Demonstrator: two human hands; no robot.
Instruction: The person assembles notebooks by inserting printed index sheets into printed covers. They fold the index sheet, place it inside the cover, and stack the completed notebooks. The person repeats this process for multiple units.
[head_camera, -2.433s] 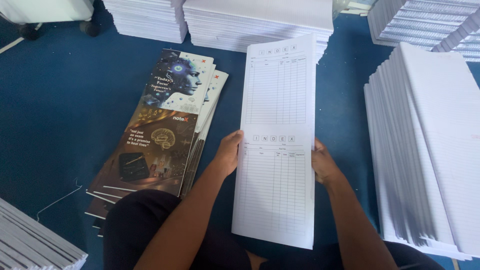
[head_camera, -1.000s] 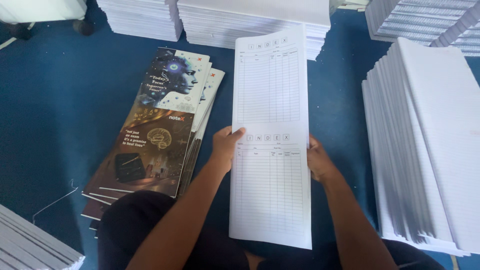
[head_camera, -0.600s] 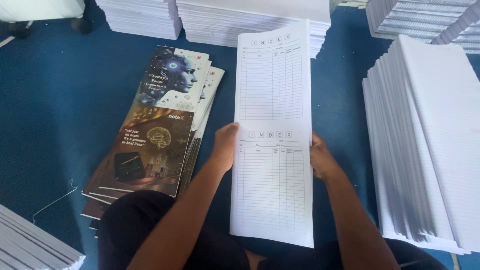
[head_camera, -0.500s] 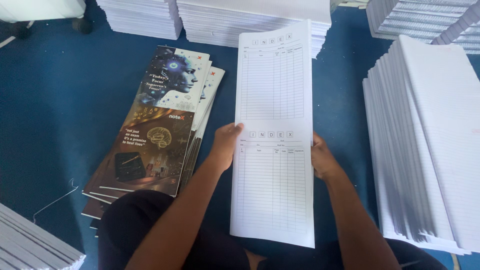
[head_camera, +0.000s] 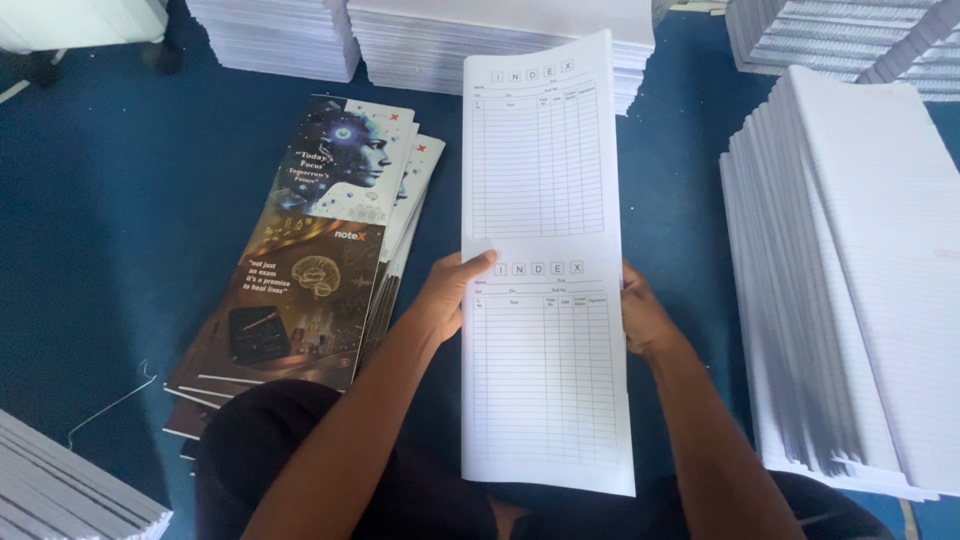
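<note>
While the tall sheaf of ruled white sheets (head_camera: 545, 270) stands mid-frame, pinched at its edges by the left hand (head_camera: 452, 290) and right hand (head_camera: 640, 315), no printed cover (head_camera: 310, 250) from the left-hand pile wraps it yet.

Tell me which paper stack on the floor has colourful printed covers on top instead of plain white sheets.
The fanned stack of glossy covers beside the left hand: dark illustrated artwork on top. Every other pile, like the tall ruled-paper stack past the right hand, is white.
</note>
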